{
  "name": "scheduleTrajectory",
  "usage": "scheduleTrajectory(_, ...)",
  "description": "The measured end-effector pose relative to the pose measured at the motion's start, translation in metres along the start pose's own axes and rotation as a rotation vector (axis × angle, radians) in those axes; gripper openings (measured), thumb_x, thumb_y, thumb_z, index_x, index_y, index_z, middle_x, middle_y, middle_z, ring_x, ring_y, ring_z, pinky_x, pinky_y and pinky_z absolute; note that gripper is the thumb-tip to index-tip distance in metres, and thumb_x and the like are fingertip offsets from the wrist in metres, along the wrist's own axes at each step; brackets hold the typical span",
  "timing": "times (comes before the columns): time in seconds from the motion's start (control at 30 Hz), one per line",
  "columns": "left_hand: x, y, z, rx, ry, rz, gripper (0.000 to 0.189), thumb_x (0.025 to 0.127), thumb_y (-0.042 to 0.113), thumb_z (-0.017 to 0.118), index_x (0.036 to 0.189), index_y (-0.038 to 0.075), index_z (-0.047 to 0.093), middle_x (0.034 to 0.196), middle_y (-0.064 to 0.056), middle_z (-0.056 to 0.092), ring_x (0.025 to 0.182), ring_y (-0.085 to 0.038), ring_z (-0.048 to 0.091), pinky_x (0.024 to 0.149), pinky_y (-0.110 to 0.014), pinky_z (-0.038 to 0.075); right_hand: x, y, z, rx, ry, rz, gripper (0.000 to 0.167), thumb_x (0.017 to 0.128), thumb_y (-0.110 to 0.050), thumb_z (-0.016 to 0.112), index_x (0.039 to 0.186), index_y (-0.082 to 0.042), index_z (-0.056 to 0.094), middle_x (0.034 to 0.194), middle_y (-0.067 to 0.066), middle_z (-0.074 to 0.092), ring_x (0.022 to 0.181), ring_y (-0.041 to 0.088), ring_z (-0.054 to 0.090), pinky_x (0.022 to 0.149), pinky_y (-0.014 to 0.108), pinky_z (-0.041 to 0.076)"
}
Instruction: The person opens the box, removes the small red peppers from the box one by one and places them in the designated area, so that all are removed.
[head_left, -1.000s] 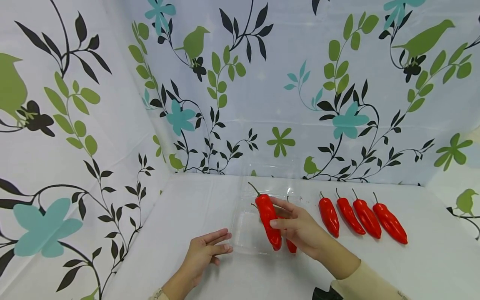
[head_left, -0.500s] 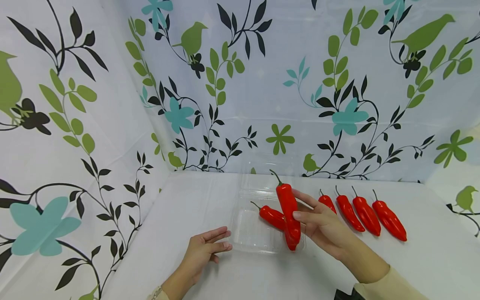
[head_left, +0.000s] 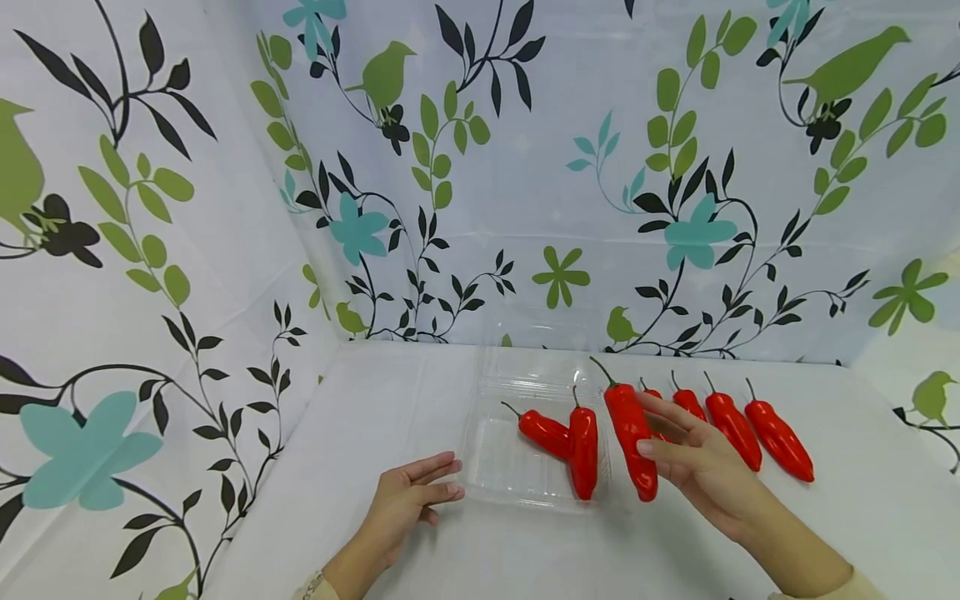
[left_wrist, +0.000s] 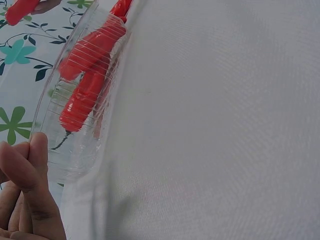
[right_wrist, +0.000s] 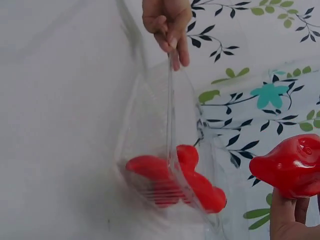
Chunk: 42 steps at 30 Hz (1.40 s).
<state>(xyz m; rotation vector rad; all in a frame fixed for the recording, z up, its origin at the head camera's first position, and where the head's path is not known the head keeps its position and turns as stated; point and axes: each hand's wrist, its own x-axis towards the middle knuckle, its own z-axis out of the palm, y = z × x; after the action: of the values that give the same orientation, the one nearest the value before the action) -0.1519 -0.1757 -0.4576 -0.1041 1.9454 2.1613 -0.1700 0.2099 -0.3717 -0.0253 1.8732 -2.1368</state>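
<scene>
My right hand (head_left: 701, 467) grips a red chili pepper (head_left: 628, 433) with its stem pointing up and away, held just right of the clear plastic box. The same pepper (right_wrist: 290, 165) shows at the right edge of the right wrist view. At the box's left edge, my left hand (head_left: 412, 500) pinches the rim between thumb and fingers; the right wrist view shows this left hand (right_wrist: 170, 25) at the rim. Inside the clear plastic box (head_left: 498, 487) lie two more chili peppers, one slanted pepper (head_left: 543, 433) and one nearly lengthwise pepper (head_left: 583, 454), touching each other.
To the right on the white table (head_left: 375, 400) lies a row of several red chili peppers, partly behind my right hand; the outermost pepper (head_left: 780, 440) shows fully. The box's clear lid (head_left: 536, 362) stands raised behind it. A patterned cloth (head_left: 465, 208) hangs behind the table.
My right hand has carried the pepper rightward from above the box to beside its right edge. The two peppers inside have come into full view. My left hand has stayed at the rim.
</scene>
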Motion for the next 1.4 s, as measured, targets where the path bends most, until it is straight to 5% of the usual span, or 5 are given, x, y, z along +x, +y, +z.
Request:
scheduleTrajectory(0.53,-0.001,0.002,0.001,0.013,0.014,-0.007,0.060,0.088,0.008,0.076,0.142,-0.005,0.053,0.136,-0.018,0.062,0.096,-0.020,0.074,0.054,-0.018,0.047,-0.005,0.031,-0.056,-0.232,0.181,0.084,0.084,0.094,-0.018,0.073,0.161,-0.008,0.023,0.159,0.021,0.020,0.141,0.041,0.023,0.089,0.045,0.057)
scheduleTrajectory(1.1,-0.005,0.005,0.004,0.006,0.005,-0.002,0.059,0.089,0.006,0.074,0.142,-0.008,0.051,0.137,-0.020,0.060,0.097,-0.021,0.074,0.054,-0.017,0.047,0.001,0.049,-0.090,-0.436,0.289,0.160,0.087,0.093,-0.025,0.075,0.158,-0.001,0.023,0.154,0.030,0.026,0.138,0.050,0.024,0.087,0.044,0.058)
scheduleTrajectory(1.4,-0.006,0.006,0.008,0.010,0.026,-0.007,0.059,0.089,0.006,0.076,0.141,-0.007,0.053,0.136,-0.019,0.061,0.096,-0.021,0.074,0.053,-0.017,0.046,0.006,0.058,-0.100,-0.530,0.318,0.153,0.084,0.093,-0.024,0.076,0.156,0.001,0.028,0.149,0.033,0.032,0.131,0.053,0.037,0.083,0.046,0.059)
